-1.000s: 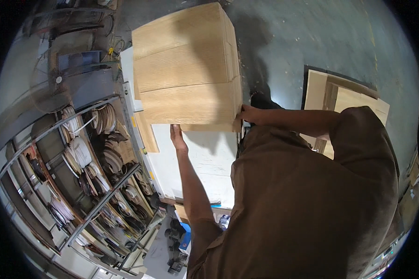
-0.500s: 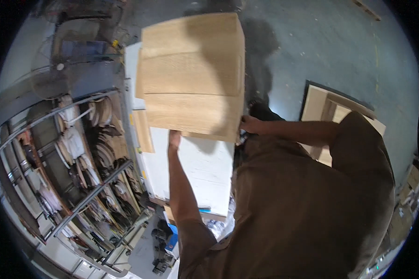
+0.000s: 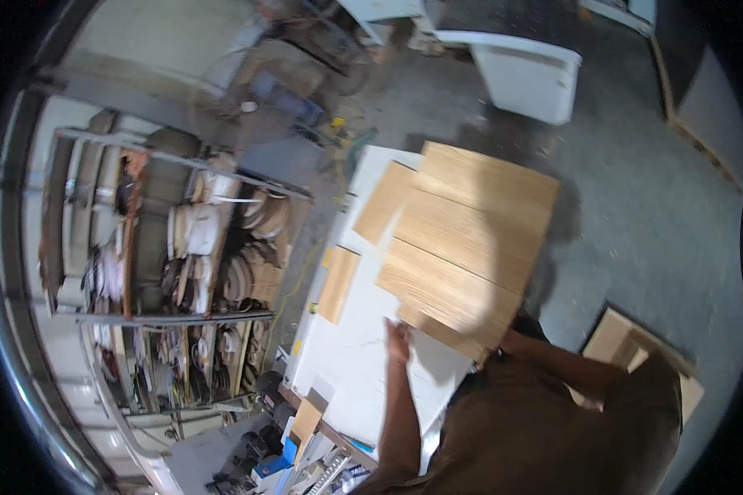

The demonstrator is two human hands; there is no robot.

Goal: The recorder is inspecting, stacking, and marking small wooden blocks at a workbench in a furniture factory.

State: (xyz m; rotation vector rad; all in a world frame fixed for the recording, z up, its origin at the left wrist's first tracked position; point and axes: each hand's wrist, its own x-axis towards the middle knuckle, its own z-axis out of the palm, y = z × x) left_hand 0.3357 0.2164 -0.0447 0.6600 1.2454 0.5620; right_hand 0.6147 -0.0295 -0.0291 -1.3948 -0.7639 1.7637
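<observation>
Had the boxy wooden piece [image 3: 470,239] on the white surface [image 3: 351,355], left hand [image 3: 398,340] at its near edge, right hand [image 3: 510,341] by its near right corner. Couldn't make out either grip, tbh.

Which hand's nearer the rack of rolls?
Left. The left hand, by the large wooden piece, is right of the rack; the right hand, at the piece's near right corner, is farther right.
</observation>
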